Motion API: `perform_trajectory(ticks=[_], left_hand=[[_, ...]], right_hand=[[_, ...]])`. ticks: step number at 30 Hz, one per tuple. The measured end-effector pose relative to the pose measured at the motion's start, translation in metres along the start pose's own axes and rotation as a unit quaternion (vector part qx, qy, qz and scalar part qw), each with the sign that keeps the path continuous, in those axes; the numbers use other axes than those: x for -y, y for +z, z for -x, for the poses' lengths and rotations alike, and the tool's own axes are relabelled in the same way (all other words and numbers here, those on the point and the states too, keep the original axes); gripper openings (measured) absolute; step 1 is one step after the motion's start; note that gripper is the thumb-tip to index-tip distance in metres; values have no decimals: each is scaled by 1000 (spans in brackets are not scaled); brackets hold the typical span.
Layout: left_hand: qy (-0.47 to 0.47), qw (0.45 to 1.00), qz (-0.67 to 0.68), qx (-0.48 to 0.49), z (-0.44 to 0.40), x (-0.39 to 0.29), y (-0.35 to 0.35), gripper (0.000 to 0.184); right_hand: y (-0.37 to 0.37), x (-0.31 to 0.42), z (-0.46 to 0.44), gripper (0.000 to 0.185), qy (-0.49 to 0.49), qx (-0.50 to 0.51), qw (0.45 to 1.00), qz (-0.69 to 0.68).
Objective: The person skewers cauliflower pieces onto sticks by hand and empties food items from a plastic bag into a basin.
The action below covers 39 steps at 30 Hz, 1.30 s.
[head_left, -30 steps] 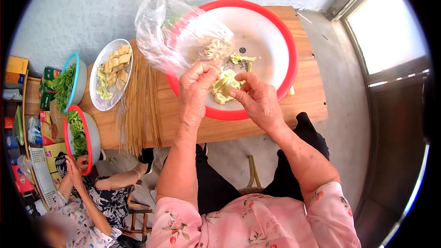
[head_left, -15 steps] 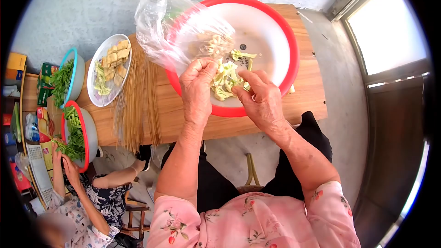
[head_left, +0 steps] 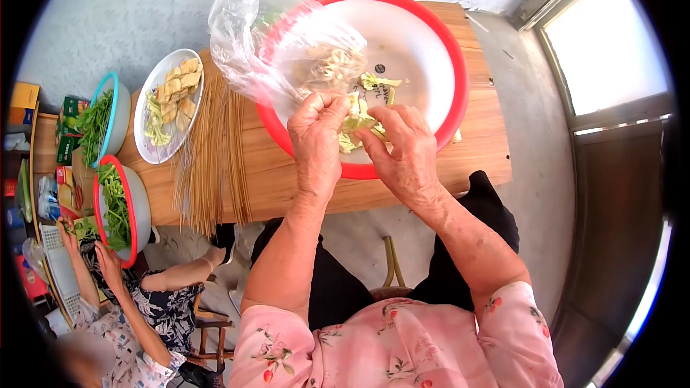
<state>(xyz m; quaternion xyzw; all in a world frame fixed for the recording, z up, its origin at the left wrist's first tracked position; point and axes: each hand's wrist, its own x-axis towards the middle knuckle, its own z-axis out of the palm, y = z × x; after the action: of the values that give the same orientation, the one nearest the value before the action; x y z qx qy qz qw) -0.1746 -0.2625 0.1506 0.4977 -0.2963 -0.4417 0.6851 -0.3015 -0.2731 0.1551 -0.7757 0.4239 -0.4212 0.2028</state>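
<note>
Over the near side of a large red-rimmed white basin [head_left: 460, 104], my hands are close together. My left hand [head_left: 316, 133] is closed in a pinch, and its fingers hide what they hold. Against its fingertips are pale green cauliflower florets [head_left: 353, 121]. Thumb and forefinger of my right hand [head_left: 406, 151] close around a small cauliflower piece [head_left: 379, 130]. Farther back in the basin lies another floret [head_left: 379, 82]. A clear plastic bag [head_left: 241, 43] hangs over the basin's left rim, with pale pieces [head_left: 338, 65] showing through it.
Left of the basin, thin wooden skewers [head_left: 212, 151] lie on the wooden table [head_left: 481, 151]. Beyond them is an oval white plate [head_left: 144, 145] with yellowish slices and florets. Two basins of greens [head_left: 115, 208] stand farther left, where another person's hands [head_left: 108, 266] handle leaves.
My left hand has shifted slightly right and my right hand slightly left, closer together over the florets. The other person's hands have moved apart, one of them away to the left.
</note>
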Motion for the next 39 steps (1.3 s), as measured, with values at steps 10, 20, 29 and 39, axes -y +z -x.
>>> perform_trajectory(ticks=[10,20,29,39], left_hand=[[-18,999,1,35,6,7,3,6],[-17,1000,9,-18,4,1,4,6],[-13,999,0,-42,-5,0,-6,6],[-25,999,-1,-36,0,2,-2,7]], right_hand=[[12,-8,0,25,-7,-31,999,25],[9,-1,5,25,16,-12,1000,16],[-3,-3,7,39,176,66,972,-138],[9,-2,9,24,97,23,993,-65]])
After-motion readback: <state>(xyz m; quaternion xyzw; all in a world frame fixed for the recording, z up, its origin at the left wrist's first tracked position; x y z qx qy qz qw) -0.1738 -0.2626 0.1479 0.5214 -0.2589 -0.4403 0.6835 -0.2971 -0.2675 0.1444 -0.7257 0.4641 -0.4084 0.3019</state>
